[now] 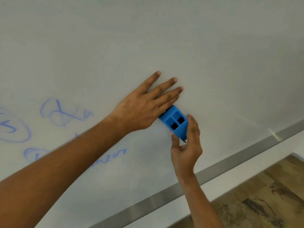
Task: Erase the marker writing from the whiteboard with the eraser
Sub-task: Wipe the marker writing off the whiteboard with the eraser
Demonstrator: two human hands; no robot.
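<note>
The blue eraser (174, 122) sits flat against the whiteboard (164, 38), and everything else is placed from it. The right hand (186, 145) comes up from below the eraser and pinches it, thumb on its lower left edge, fingers curled along its right side. The left hand (144, 109) lies just up and left of the eraser, fingers straight and spread flat on the board, the heel of the palm touching the eraser's upper left end. Two square black openings show in the eraser's moulded blue back; no brand or label can be read on it.

Well to the left of the eraser, blue marker writing (64, 112) loops across the board: a circled scrawl, another circled mark at the far left edge, and a faint line of script lower down, partly hidden by the left forearm. None of it is legible as words.

Below and right of the eraser runs the board's grey metal frame (230, 163), slanting across the view. Beyond that, a pale strip, then brown streaked flooring (263, 195).
</note>
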